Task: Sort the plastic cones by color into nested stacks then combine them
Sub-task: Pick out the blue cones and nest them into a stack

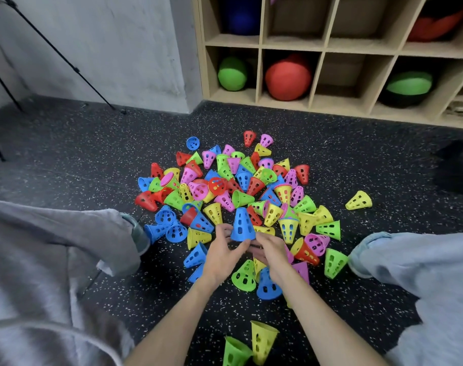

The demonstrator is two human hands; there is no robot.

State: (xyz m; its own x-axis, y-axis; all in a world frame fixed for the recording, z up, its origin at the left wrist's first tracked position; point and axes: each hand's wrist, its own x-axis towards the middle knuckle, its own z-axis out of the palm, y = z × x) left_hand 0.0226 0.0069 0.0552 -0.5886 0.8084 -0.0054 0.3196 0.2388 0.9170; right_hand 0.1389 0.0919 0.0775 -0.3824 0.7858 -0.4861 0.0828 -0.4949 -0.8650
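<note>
Left hand point(221, 256) curled at the wide rim of a perforated blue plastic cone point(242, 225), thumb and fingers clamped on its lower left edge, narrow tip upward. Right hand point(268, 250) just beside it under the same rim, fingers bent; whether gripping the cone, cannot tell. Beyond and around the grip, a loose heap of mixed coloured plastic cones point(225, 186) on speckled black rubber floor point(93, 159); nearer than the grip, a green perforated cone point(235, 351) touching a yellow perforated cone point(262, 340).

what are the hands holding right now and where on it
Both hands hold one blue cone upright by its wide bottom rim: the left hand on the left of the rim, the right hand on the right.
</note>
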